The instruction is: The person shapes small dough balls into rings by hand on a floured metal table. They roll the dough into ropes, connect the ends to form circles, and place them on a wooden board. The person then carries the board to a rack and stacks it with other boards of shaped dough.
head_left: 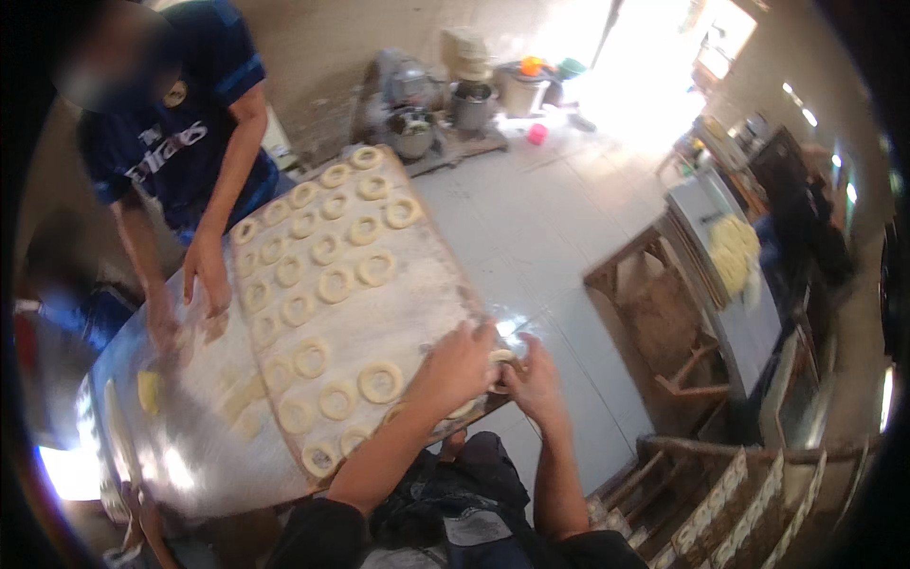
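Observation:
A pale dough ring (pixel 500 357) is held up between my two hands, just past the right edge of a floured wooden board (pixel 417 313). My left hand (pixel 459 368) closes on its left side, fingers partly hidden behind the knuckles. On the other side, my right hand (pixel 536 387) pinches the ring with thumb and fingers. Rows of shaped dough rings (pixel 381 382) lie on the board, several at its far end and several near me. My left forearm covers part of the near row.
A co-worker in a dark blue shirt (pixel 180 123) works with both hands over the metal table (pixel 209 465) at left. Mixers (pixel 414 133) and buckets stand by the far wall. At right, a bench carries a dough mass (pixel 734 254); a wooden rack (pixel 730 512) stands near me.

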Tool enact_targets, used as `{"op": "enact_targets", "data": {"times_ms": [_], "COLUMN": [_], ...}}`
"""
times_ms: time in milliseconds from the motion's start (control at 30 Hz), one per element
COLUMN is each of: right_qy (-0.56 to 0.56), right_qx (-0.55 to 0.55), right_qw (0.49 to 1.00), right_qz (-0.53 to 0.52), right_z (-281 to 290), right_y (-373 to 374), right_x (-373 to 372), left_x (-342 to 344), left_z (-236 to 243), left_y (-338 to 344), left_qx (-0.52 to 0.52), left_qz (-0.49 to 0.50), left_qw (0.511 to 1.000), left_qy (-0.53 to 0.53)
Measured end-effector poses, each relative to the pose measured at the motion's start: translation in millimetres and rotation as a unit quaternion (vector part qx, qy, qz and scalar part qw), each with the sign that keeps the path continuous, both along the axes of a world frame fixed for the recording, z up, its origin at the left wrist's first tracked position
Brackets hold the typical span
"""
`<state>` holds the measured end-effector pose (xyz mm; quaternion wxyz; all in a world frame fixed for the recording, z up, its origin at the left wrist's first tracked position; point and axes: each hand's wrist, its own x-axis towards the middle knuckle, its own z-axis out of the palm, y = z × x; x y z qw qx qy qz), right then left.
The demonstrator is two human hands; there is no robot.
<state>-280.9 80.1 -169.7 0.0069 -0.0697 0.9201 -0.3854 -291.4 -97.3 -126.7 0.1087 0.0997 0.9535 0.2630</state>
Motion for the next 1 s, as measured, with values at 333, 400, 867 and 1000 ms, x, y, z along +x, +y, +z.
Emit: {"op": "enact_targets", "data": {"times_ms": [333,400,867,1000], "right_qy": [0.014,-0.037,-0.114,-0.215], "right_qx": [-0.032,-0.122,0.122,-0.09], "right_qw": [0.967,0.925,0.857,0.86], "right_qz": [0.251,0.359,0.487,0.455], "right_z": [85.4,82.4,50.8,84.1], "right_y": [-180.1,-255.4,-475.6,-461.1], "right_x": [19.9,42.8,112.5,129.1], "left_x": [116.7,174.1,288.1,291.9], "left_z": [21.7,32.8,-61.6,-7.8], "left_y": [-154.9,-206.9,-348.4,-372.7], "left_qx": [0.141,0.196,0.306,0.386], "left_qz": [0.308,0.416,0.586,0.51], "left_qw": [0.927,0.875,0.747,0.759], "left_qy": [0.161,0.148,0.067,0.122]}}
